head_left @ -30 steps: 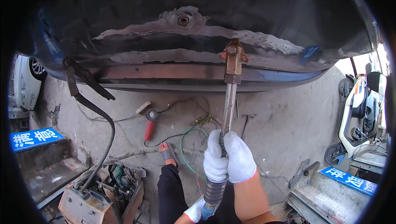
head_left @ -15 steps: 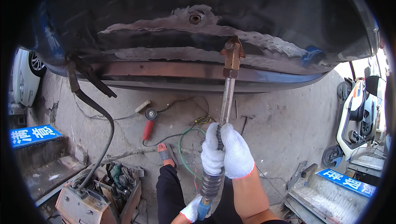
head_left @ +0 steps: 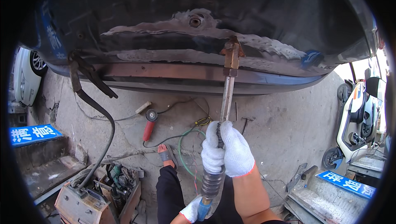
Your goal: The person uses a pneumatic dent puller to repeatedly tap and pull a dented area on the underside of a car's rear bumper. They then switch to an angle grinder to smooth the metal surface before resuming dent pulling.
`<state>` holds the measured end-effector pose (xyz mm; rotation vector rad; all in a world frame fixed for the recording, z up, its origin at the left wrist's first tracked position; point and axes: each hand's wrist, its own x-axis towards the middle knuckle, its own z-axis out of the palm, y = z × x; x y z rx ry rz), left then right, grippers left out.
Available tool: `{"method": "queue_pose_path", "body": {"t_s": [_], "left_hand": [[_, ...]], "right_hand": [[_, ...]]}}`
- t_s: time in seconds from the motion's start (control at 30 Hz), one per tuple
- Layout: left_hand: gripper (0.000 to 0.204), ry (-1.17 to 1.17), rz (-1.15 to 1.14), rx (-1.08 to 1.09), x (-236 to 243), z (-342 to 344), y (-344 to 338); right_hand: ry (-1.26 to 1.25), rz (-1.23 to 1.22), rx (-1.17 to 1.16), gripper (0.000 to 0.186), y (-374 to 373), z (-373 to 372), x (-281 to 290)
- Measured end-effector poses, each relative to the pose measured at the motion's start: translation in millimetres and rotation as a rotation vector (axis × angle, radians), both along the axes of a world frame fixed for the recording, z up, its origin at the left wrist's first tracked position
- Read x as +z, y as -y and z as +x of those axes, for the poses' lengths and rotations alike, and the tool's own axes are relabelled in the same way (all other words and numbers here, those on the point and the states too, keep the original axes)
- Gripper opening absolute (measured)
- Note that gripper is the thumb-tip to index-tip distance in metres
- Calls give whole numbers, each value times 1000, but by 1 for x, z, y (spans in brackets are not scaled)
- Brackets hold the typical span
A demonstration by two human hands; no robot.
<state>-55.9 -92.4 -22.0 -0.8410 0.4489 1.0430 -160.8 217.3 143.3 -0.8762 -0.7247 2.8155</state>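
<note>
A long dent puller [head_left: 226,100] with a copper-coloured tip, steel shaft and blue rear handle points away from me. Its tip meets, or is very close to, the dark car panel [head_left: 156,42], beside the strips sanded to bare metal; exact contact cannot be made out. My right hand [head_left: 235,149], in a white knitted glove, is wrapped round the shaft just ahead of the dark coiled section. Lower down, my left hand [head_left: 190,209], gloved too, is closed at the blue handle, its fingers partly hidden. A clamp [head_left: 88,73] with a thick black cable grips the panel's lower left edge.
On the concrete floor lie a red angle grinder [head_left: 150,125], a green hose [head_left: 180,152], pliers [head_left: 203,121] and a hammer [head_left: 246,125]. A metal machine with a tool bin [head_left: 88,205] stands lower left. Metal steps [head_left: 317,199] and a white scooter [head_left: 350,125] are at right.
The car panel sits very slightly lower in the picture. Both hands keep the same hold on the dent puller, and its tip stays at the same spot on the panel.
</note>
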Motion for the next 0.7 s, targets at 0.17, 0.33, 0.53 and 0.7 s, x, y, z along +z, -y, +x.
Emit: {"method": "queue_pose_path", "body": {"t_s": [0.17, 0.33, 0.53, 0.7], "left_hand": [[26, -39, 17, -34, 3, -1, 0], [26, -83, 46, -62, 7, -5, -1], [27, 48, 122, 65, 14, -8, -9], [29, 162, 21, 73, 9, -4, -12]], "right_hand": [[-8, -7, -1, 45, -1, 1, 0], [-77, 328, 97, 18, 15, 12, -17], [61, 252, 164, 15, -16, -12, 8], [81, 279, 248, 12, 17, 25, -6]]}}
